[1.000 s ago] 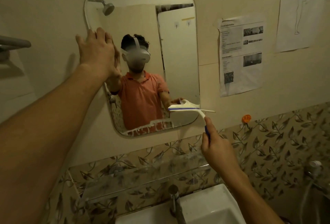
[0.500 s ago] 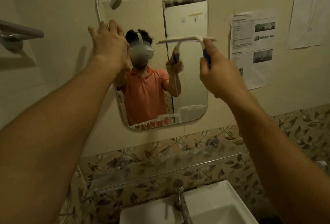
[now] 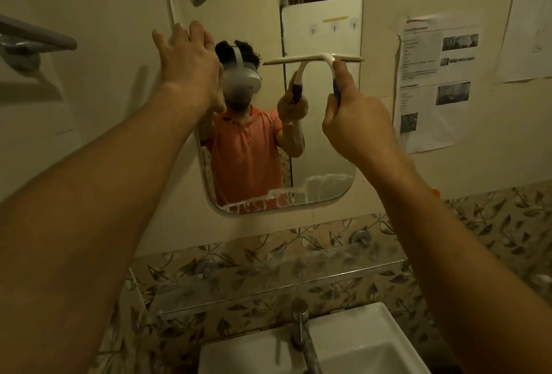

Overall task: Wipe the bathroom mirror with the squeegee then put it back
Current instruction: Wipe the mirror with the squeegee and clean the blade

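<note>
So the squeegee [image 3: 313, 58] went from the bottom right of the mirror [image 3: 319, 140] back up to its upper right. The right hand [image 3: 355, 117] is gripping the handle and the left hand [image 3: 188, 66] is flat against its upper-left edge. Looks like another downstroke's coming.

left hand [image 3: 191, 69] flat on the mirror [image 3: 322, 140], fingers straight | right hand [image 3: 355, 117] holds the squeegee [image 3: 313, 59] by its handle | blade flat across the glass | white foam along the mirror's bottom | sink [image 3: 358, 341] below
</note>
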The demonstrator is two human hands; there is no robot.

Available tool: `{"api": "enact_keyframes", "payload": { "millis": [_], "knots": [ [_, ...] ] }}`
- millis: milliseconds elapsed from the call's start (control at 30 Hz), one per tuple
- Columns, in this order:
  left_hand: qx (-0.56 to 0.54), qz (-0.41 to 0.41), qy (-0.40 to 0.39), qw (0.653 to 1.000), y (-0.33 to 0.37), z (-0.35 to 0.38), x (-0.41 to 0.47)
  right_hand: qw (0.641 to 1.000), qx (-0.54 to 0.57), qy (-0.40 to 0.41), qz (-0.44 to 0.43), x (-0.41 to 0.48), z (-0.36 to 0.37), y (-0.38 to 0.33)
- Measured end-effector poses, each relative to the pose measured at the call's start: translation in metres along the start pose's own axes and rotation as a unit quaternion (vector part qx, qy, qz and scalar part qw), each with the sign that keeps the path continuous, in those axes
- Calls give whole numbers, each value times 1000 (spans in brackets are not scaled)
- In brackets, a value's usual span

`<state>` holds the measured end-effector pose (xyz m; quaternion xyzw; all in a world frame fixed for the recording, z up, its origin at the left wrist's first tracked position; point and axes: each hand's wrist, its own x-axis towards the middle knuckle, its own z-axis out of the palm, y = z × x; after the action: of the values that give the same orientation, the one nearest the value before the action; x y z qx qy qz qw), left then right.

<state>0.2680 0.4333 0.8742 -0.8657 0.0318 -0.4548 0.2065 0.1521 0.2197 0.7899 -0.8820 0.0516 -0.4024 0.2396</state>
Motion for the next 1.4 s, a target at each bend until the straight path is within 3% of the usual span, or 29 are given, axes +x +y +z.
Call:
{"api": "enact_keyframes", "payload": {
  "millis": [533, 900, 1133, 1400],
  "knots": [
    [-11, 2, -2, 1000, -1, -2, -2, 996, -21, -73, 52, -106, 70, 51],
    [-9, -1, -5, 1000, 0, -3, -2, 990, -4, -113, 84, -126, 76, 59],
    [-16, -5, -20, 1000, -1, -4, -1, 992, 110, -58, 36, -70, 5, 7],
    [-13, -5, -8, 1000, 0, 0, -1, 998, 59, -32, -13, 29, -46, -59]
  ]
}}
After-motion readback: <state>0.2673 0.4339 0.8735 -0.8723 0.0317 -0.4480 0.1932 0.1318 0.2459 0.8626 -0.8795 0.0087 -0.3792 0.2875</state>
